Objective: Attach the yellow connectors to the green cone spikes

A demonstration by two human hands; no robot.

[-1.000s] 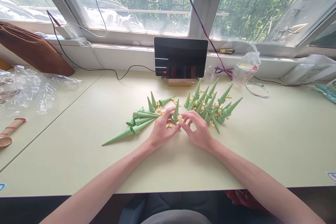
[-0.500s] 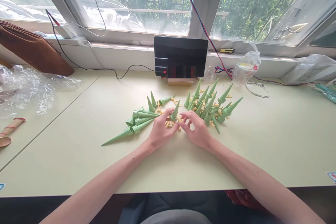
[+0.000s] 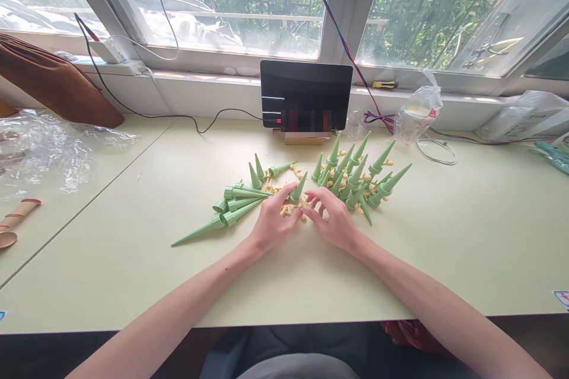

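Note:
My left hand (image 3: 276, 216) is closed around a green plastic watering spike (image 3: 298, 188), its point tilted up and slightly right. My right hand (image 3: 331, 216) is beside it, thumb and fingers curled in a pinch at a small yellow valve piece (image 3: 304, 202) near the spike's base. The fingers partly hide where the two pieces meet. Loose yellow pieces (image 3: 288, 211) lie on the table just behind and beneath my hands. Left of my left hand rests a pile of green spikes (image 3: 240, 204), several lying on their sides with open wide ends.
Green spikes with yellow pieces (image 3: 355, 174) stand and lean in a cluster on the right. Behind is a black tablet (image 3: 306, 95) on a small stand, with a cable (image 3: 195, 121) running left. Clear plastic wrapping (image 3: 44, 151) and a wooden spoon (image 3: 8, 240) lie far left.
The green spike in my left hand has tipped slightly to the right. Both hands stay almost in the same place.

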